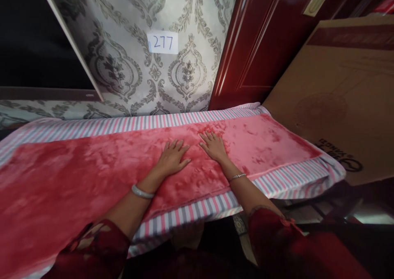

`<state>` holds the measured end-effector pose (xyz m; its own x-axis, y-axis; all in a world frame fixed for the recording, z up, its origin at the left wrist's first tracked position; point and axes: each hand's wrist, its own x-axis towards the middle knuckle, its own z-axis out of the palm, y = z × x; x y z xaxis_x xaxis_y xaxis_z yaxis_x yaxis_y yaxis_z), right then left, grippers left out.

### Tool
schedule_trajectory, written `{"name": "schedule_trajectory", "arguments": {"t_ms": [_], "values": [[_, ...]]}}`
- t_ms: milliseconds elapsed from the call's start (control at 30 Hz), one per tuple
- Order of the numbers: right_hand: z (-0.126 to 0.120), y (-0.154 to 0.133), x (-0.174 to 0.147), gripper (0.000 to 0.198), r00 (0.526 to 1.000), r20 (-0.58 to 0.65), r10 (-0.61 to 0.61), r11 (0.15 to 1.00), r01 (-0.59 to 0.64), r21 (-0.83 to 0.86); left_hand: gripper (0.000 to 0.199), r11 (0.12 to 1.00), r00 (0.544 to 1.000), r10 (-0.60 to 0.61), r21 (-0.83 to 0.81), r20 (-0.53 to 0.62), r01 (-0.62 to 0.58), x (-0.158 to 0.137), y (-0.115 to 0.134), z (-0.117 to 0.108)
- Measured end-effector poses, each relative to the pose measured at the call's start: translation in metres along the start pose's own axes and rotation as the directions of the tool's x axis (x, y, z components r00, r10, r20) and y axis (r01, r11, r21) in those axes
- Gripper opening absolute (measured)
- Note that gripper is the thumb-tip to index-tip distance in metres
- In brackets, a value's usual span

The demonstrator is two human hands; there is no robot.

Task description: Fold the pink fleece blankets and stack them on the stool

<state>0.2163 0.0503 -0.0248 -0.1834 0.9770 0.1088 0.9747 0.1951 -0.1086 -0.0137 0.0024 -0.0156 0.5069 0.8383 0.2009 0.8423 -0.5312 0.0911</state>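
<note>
A long red plush blanket (76,176) lies spread over a striped sheet (191,212) of pink, grey and white. Palm down on the plush, my left hand (172,158) rests with its fingers spread, a bangle on the wrist. My right hand (214,147) also presses flat on the blanket a short way to the right, fingers apart. The pile looks darker around the right fingertips and lighter farther right. Neither hand grasps anything.
A dark screen (40,41) stands at the far left. Behind the table, a paper marked 277 (163,42) is fixed to the patterned wall. A dark red door (261,37) and a large cardboard box (335,94) border the right end.
</note>
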Motion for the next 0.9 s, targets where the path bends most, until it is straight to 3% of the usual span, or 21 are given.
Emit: {"name": "schedule_trajectory", "arguments": {"t_ms": [100, 233, 367, 500, 633, 767, 900], "values": [[-0.001, 0.000, -0.001, 0.057, 1.000, -0.017, -0.006, 1.000, 0.006, 0.002, 0.059, 1.000, 0.999, 0.020, 0.003, -0.026, -0.020, 0.000, 0.001, 0.001], [0.000, 0.000, -0.004, 0.057, 1.000, -0.030, -0.008, 1.000, 0.007, -0.013, 0.045, 0.988, 0.988, 0.144, -0.046, -0.057, -0.146, -0.003, 0.009, 0.002], [0.003, -0.001, -0.006, 0.055, 0.999, -0.043, -0.014, 0.999, 0.012, -0.029, 0.052, 0.985, 0.987, 0.156, -0.080, 0.029, -0.153, -0.013, 0.010, -0.008], [0.007, -0.001, -0.007, 0.054, 0.998, -0.058, -0.021, 0.999, 0.019, -0.034, 0.064, 0.999, 0.993, -0.011, -0.032, 0.121, 0.015, -0.044, -0.020, -0.026], [0.012, 0.000, -0.006, 0.055, 0.997, -0.067, -0.027, 0.999, 0.024, -0.040, 0.061, 0.953, 0.955, -0.295, 0.087, 0.036, 0.291, -0.092, -0.063, -0.034], [0.015, 0.001, -0.006, 0.055, 0.994, -0.097, -0.040, 0.998, 0.035, -0.047, 0.062, 0.941, 0.946, -0.325, 0.108, 0.018, 0.321, -0.113, -0.077, -0.031], [0.019, 0.004, -0.006, 0.056, 0.991, -0.116, -0.074, 0.995, 0.065, -0.074, 0.060, 0.947, 0.941, -0.322, 0.045, 0.103, 0.319, -0.115, -0.082, -0.041]]}}
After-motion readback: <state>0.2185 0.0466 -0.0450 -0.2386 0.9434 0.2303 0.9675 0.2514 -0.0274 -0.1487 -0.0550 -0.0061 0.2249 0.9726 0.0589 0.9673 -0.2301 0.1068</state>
